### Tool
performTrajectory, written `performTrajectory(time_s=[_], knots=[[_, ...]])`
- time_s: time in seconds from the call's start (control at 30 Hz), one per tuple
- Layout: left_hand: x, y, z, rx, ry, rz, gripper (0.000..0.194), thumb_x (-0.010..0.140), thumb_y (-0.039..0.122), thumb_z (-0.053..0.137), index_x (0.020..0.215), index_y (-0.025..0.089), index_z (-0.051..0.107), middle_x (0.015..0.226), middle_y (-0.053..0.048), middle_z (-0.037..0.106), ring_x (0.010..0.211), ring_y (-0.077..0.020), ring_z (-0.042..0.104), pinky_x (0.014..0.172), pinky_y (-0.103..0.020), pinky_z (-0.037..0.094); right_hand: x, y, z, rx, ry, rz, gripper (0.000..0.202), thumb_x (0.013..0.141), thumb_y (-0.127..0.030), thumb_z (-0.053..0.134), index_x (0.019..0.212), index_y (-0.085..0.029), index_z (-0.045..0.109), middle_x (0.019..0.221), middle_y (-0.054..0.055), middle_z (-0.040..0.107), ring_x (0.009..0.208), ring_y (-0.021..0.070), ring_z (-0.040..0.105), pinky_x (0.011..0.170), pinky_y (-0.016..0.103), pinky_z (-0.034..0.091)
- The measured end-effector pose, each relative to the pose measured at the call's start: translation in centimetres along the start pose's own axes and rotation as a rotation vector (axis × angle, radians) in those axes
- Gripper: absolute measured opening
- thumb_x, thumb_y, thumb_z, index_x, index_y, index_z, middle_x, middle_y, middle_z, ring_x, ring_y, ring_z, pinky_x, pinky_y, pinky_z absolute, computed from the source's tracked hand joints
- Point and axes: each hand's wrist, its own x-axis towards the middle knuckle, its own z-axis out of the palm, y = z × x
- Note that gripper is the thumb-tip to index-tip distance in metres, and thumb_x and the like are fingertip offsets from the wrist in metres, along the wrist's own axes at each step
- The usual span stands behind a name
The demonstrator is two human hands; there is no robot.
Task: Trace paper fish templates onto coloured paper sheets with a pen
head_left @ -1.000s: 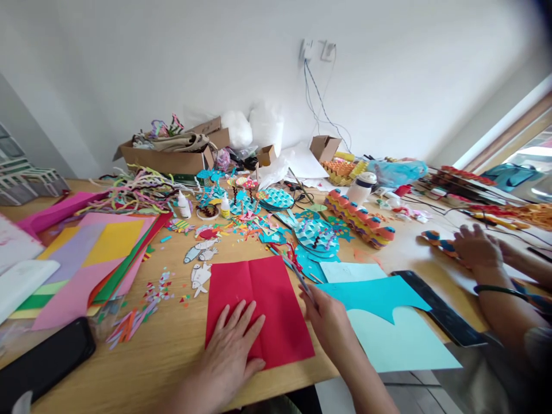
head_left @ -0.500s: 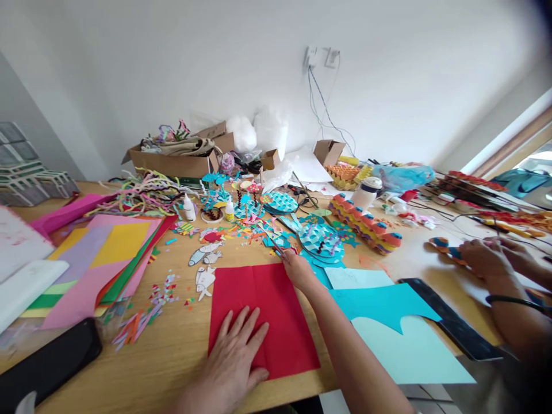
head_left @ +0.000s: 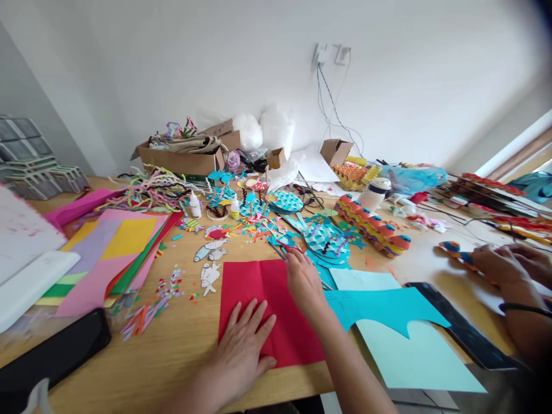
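Observation:
A creased sheet of red paper (head_left: 293, 336) lies at the table's front edge. My left hand (head_left: 245, 348) rests flat on its lower left part, fingers spread. Over the upper right corner of the sheet, my right hand (head_left: 302, 276) is closed around a thin pencil-like stick (head_left: 276, 249), whose end sticks out past the fingers to the upper left. Turquoise paper (head_left: 379, 305) with a curved cut edge lies right of my right forearm, on top of a pale green sheet (head_left: 414, 351). White paper fish (head_left: 210, 277) lie beyond the red sheet's upper left corner.
Coloured papers (head_left: 125, 236) and a black phone (head_left: 56, 356) are at the left. Glue bottles (head_left: 195, 204), scraps and decorated turquoise discs (head_left: 325, 238) spread across the middle. Another person's hands (head_left: 504, 264) hold a painted egg-carton strip (head_left: 459, 253) at the right, near a black ruler-like strip (head_left: 461, 322).
My right hand has come nearer over the red sheet, with the stick still in it. My left hand keeps its place on the paper. The whole view has shifted slightly.

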Motion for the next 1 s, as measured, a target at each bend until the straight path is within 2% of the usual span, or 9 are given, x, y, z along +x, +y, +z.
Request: performTrajectory(time_s=[0.1,0.2,0.33,0.43,0.5,0.57,0.63,0.73,1.0], knots=[[0.1,0.1,0.0,-0.001,0.004,0.006,0.063,0.079,0.036,0.056,0.136,0.024,0.033,0.147,-0.009,0.022,0.135,-0.03,0.013,0.108,-0.056,0.014,-1.7,-1.3,0.9,0.074,0.028,-0.083,0.034,0.085,-0.008,0.037,0.11,-0.016,0.06,0.127,0.013,0.052,0.117,0.0248,0.044,0.092,0.036,0.036],[0.2,0.3,0.3,-0.003,0.032,0.01,0.064,0.077,0.036,0.059,0.135,0.023,0.035,0.145,-0.011,0.027,0.134,-0.0305,0.017,0.108,-0.055,0.016,-2.5,-2.2,2.7,0.173,-0.076,-0.174,0.033,0.085,-0.007,0.037,0.105,-0.014,0.062,0.111,0.012,0.062,0.104,0.0206,0.054,0.087,0.029,0.039],[-0.1,-0.6,0.2,-0.019,0.13,0.049,0.057,0.075,0.027,0.062,0.129,0.023,0.043,0.139,-0.011,0.039,0.128,-0.0286,0.034,0.106,-0.052,0.026,-2.6,-2.3,4.2,0.196,-0.141,-0.156,0.031,0.086,-0.005,0.037,0.095,-0.014,0.064,0.101,0.011,0.065,0.099,0.02,0.056,0.084,0.027,0.04],[-0.2,-3.7,-1.2,-0.009,0.28,-0.029,0.041,0.079,0.014,0.051,0.119,0.021,0.051,0.123,-0.009,0.054,0.113,-0.0213,0.05,0.098,-0.039,0.039,-2.5,-2.0,4.3,0.215,-0.15,-0.154,0.03,0.086,-0.005,0.036,0.094,-0.014,0.063,0.1,0.009,0.065,0.098,0.0184,0.056,0.084,0.025,0.039],[0.0,-6.5,-2.7,0.025,0.353,-0.117,0.034,0.081,0.012,0.046,0.114,0.019,0.055,0.116,-0.009,0.057,0.108,-0.0204,0.053,0.095,-0.036,0.042,-2.4,-1.8,4.2,0.223,-0.159,-0.156,0.029,0.086,-0.005,0.036,0.092,-0.015,0.063,0.098,0.009,0.065,0.094,0.0177,0.056,0.082,0.024,0.039],[0.3,-9.2,-4.1,0.082,0.397,-0.209,0.035,0.078,0.01,0.051,0.112,0.017,0.055,0.113,-0.01,0.058,0.108,-0.0219,0.052,0.096,-0.036,0.04,-2.4,-1.8,4.1,0.229,-0.162,-0.146,0.028,0.086,-0.006,0.037,0.092,-0.015,0.063,0.097,0.009,0.065,0.094,0.0178,0.057,0.08,0.024,0.039],[0.8,-11.1,-5.1,0.125,0.358,-0.271,0.04,0.076,0.011,0.054,0.116,0.017,0.053,0.116,-0.009,0.056,0.11,-0.0218,0.051,0.097,-0.034,0.039,-2.4,-1.8,4.2,0.238,-0.158,-0.134,0.027,0.087,-0.007,0.038,0.093,-0.014,0.063,0.098,0.01,0.065,0.096,0.0183,0.056,0.081,0.024,0.039],[1.5,-12.2,-5.6,0.164,0.271,-0.304,0.042,0.074,0.012,0.055,0.116,0.017,0.053,0.116,-0.009,0.055,0.109,-0.0215,0.051,0.095,-0.032,0.039,-2.4,-1.7,4.4,0.254,-0.143,-0.124,0.027,0.087,-0.007,0.037,0.095,-0.013,0.062,0.1,0.011,0.065,0.099,0.0185,0.056,0.081,0.024,0.039],[2.1,-11.4,-5.7,0.209,0.201,-0.29,0.035,0.072,0.006,0.049,0.106,0.014,0.057,0.107,-0.011,0.057,0.103,-0.023,0.053,0.092,-0.035,0.039,-2.4,-1.4,4.3,0.261,-0.14,-0.126,0.028,0.085,-0.004,0.038,0.095,-0.015,0.062,0.101,0.009,0.065,0.098,0.0177,0.057,0.082,0.024,0.04]])
